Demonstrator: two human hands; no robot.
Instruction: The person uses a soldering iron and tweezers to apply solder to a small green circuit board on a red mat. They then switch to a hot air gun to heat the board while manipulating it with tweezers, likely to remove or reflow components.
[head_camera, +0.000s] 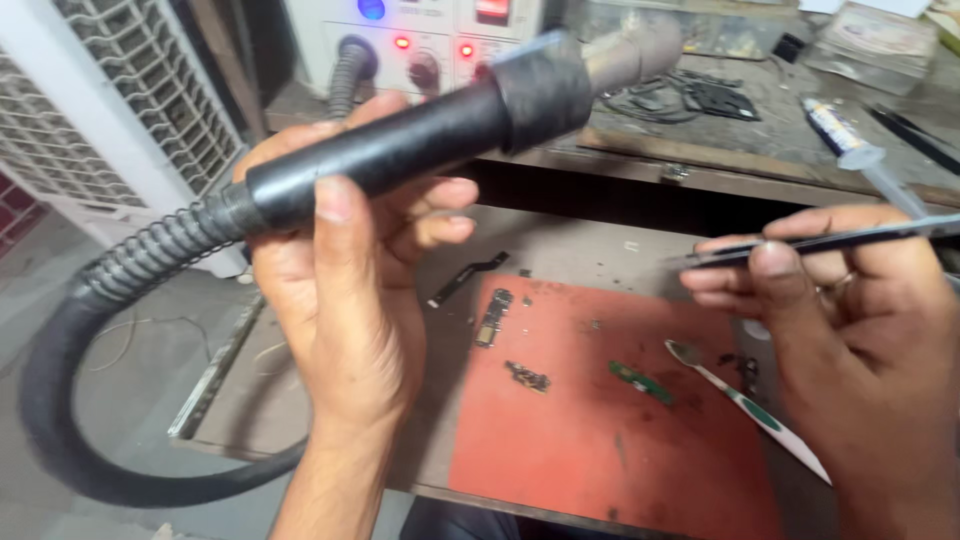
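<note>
My left hand (340, 290) grips the black handle of a hot-air wand (420, 130), held up and level, its metal nozzle (635, 50) pointing right. A ribbed black hose (120, 270) curls down from the handle and loops left. My right hand (840, 310) pinches thin black tweezers (800, 243), tips pointing left toward the wand. Below both hands lies a red work mat (600, 420) with a small green circuit board (642, 382), a narrow dark board (492, 318) and a few tiny parts.
A toothbrush with a white and green handle (750, 405) lies on the mat's right side. Behind stands a rework station (420, 45) with lit red lamps and a knob. A syringe tube (850, 145) lies on the upper shelf. A white grille (130, 110) stands left.
</note>
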